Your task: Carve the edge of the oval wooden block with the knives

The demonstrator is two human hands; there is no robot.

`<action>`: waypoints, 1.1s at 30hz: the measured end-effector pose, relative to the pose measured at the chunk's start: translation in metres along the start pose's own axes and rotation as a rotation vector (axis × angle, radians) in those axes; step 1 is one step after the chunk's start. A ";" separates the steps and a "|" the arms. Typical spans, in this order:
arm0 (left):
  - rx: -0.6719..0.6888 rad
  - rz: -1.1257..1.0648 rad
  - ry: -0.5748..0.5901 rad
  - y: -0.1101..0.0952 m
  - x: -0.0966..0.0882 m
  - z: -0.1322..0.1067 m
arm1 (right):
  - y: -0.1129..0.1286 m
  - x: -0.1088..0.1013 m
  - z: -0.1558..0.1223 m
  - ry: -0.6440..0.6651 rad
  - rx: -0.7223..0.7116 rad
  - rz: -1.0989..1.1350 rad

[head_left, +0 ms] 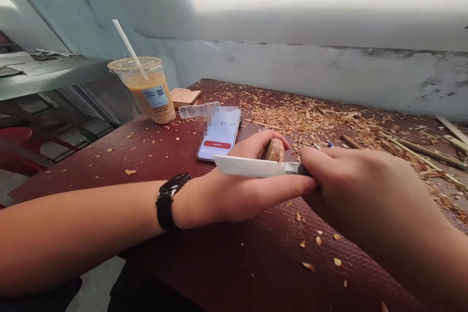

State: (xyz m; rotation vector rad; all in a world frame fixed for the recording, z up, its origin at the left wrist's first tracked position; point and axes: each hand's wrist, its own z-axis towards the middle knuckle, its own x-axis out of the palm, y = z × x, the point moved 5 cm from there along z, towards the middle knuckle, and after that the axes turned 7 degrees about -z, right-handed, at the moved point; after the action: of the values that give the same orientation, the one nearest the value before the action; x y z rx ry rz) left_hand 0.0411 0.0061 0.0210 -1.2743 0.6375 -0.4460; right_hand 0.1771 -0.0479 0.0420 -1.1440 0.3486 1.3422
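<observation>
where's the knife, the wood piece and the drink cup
knife (248, 166): head view, middle of the flat blade
wood piece (275, 150): head view, rounded end showing above the blade
drink cup (155, 97): head view, label on its side

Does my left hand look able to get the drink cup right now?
Likely not freely: left hand is wrapped around a wood piece, though only the phone lies toward the cup.

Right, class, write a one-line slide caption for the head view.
Left hand grips wood piece, right hand holds knife over shavings-strewn table.
</observation>
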 end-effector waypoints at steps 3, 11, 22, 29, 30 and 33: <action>0.043 -0.026 -0.057 0.003 0.001 -0.001 | -0.002 0.001 -0.001 0.027 0.090 -0.029; -0.072 0.267 0.023 0.002 -0.010 0.000 | 0.003 0.011 0.001 0.112 -0.081 0.223; -0.150 0.323 0.027 -0.006 -0.012 -0.002 | 0.004 0.008 0.002 0.096 -0.118 0.201; 0.004 0.161 -0.066 -0.006 -0.008 -0.006 | 0.005 -0.008 -0.005 -0.029 0.037 0.054; 0.029 0.128 -0.082 -0.006 -0.007 -0.006 | 0.005 -0.010 -0.006 -0.045 0.066 0.038; 0.068 0.075 -0.121 -0.005 -0.004 -0.005 | 0.004 -0.011 -0.005 -0.046 0.132 0.017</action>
State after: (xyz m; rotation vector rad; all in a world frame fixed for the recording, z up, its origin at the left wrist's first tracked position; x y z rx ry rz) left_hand 0.0348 0.0039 0.0261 -1.1988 0.5613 -0.3231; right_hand 0.1728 -0.0586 0.0463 -1.0011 0.4081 1.3378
